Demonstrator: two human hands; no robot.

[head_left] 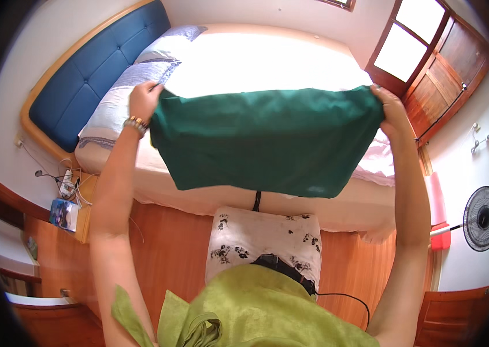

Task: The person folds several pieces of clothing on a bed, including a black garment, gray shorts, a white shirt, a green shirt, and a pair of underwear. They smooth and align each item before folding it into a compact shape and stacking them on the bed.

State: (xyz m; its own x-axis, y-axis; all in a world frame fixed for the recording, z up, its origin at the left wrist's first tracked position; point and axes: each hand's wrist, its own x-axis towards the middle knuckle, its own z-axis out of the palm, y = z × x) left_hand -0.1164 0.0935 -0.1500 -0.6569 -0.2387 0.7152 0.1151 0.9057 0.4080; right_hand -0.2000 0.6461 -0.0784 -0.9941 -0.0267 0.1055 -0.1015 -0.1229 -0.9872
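Observation:
A dark green cloth is stretched wide between my two hands, above the near side of the bed. My left hand pinches its upper left corner, and my right hand grips the upper right corner. The cloth's lower edge hangs free in front of the bed's side. Behind it, the bed's middle is washed out by bright light. A bracelet sits on my left wrist.
Pillows lie by the blue headboard. A bedside table holds cables and a box. Below the cloth stands a floral-covered seat or cushion. A fan is at the right, near a black cord.

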